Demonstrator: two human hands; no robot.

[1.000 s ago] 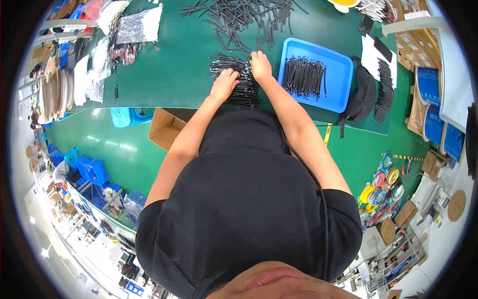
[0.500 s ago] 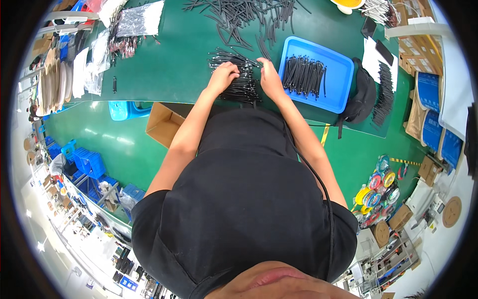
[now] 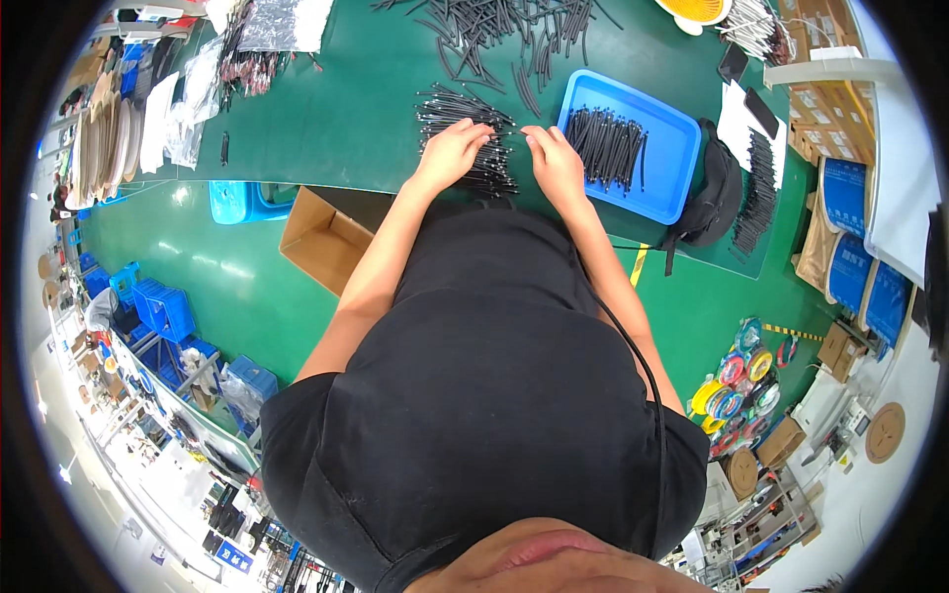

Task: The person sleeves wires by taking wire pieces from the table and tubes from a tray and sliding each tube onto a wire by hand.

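In front of my body, a pile of short black cables (image 3: 443,111) with small shiny ends lies side by side on the green table. Over this pile my left hand (image 3: 455,154) is closed in a pinch. My right hand (image 3: 558,166) is also pinched, just right of the pile and beside the blue tray (image 3: 676,188). A thin dark cable (image 3: 508,132) seems to span the small gap between my fingertips; its ends are hidden in my fingers. A bundle of similar black cables (image 3: 605,148) rests in the tray.
Loose black tubes (image 3: 514,35) are scattered at the table's far side. A black bag (image 3: 714,198) sits right of the tray, near more black pieces (image 3: 756,193) and a phone (image 3: 761,114). Plastic bags (image 3: 282,25) lie far left. Below the edge stands an open cardboard box (image 3: 321,242).
My right hand has lowered slightly and turned its fingertips toward the left hand, closing into a pinch. A thin cable now shows between the two hands. The view has shifted slightly.
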